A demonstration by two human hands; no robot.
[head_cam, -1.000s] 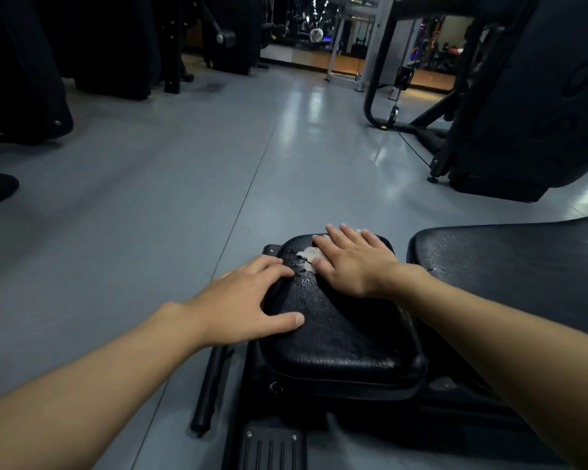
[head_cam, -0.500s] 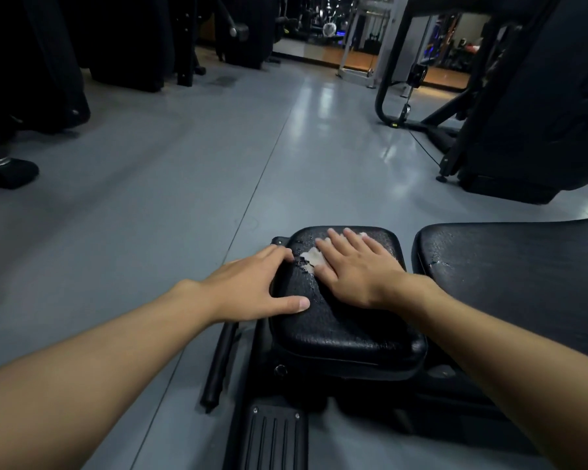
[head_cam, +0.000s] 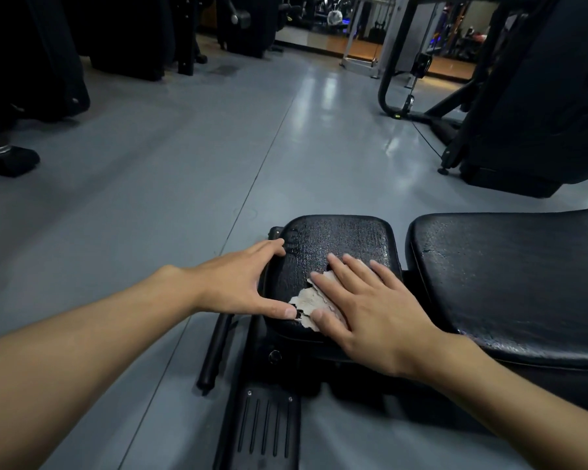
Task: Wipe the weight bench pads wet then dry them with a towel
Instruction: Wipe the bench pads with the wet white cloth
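A small black bench pad [head_cam: 340, 242] with a wet, cracked surface lies low in the middle. My right hand [head_cam: 370, 307] lies flat on its near part, fingers straight, pressing a crumpled whitish wipe [head_cam: 308, 301] that shows at the fingertips. My left hand [head_cam: 241, 283] rests on the pad's left edge, fingers along the side and thumb on top near the wipe. To the right lies the larger black bench pad [head_cam: 510, 276], also wet and cracked.
The bench's black frame with a ribbed foot plate [head_cam: 265, 432] and a black bar [head_cam: 214, 354] lies below the pads. Grey floor [head_cam: 184, 171] stretches ahead. Dark gym machines stand at the right [head_cam: 530, 106] and far left [head_cam: 38, 62].
My right hand has slid the wipe toward me along the small pad, from its far part to its near edge. The left hand stays on the pad's left side.
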